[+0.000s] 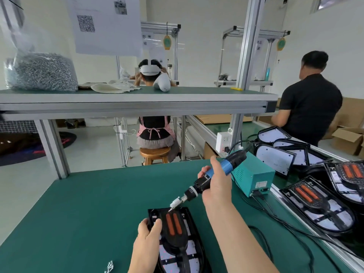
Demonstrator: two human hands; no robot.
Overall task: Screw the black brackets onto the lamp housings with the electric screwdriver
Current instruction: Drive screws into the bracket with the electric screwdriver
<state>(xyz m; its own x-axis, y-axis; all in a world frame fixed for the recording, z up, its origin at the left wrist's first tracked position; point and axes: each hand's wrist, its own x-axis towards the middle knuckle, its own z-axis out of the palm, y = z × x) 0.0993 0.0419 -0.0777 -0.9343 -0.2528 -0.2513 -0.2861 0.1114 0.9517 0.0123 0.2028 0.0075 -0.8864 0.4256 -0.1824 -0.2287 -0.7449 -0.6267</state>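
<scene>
Lamp housing (194, 251) lies flat on the green bench mat (78, 213), near the person, its length running away from them: a black rim around a pale dotted panel. On it sits the black bracket (172, 240), wide at the far end with two orange strips side by side, narrowing to a stem toward the person. The left hand (147, 235) grips the housing's far-left corner, thumb curled onto the bracket. The right hand (216, 182) is wrapped round the blue-and-black electric screwdriver (197, 187), tilted, its bit meeting the bracket's far edge. A clear plastic bag (39, 71) on the upper shelf holds a heap of silver screws. An open cardboard box (346, 140) stands far right, contents not visible.
</scene>
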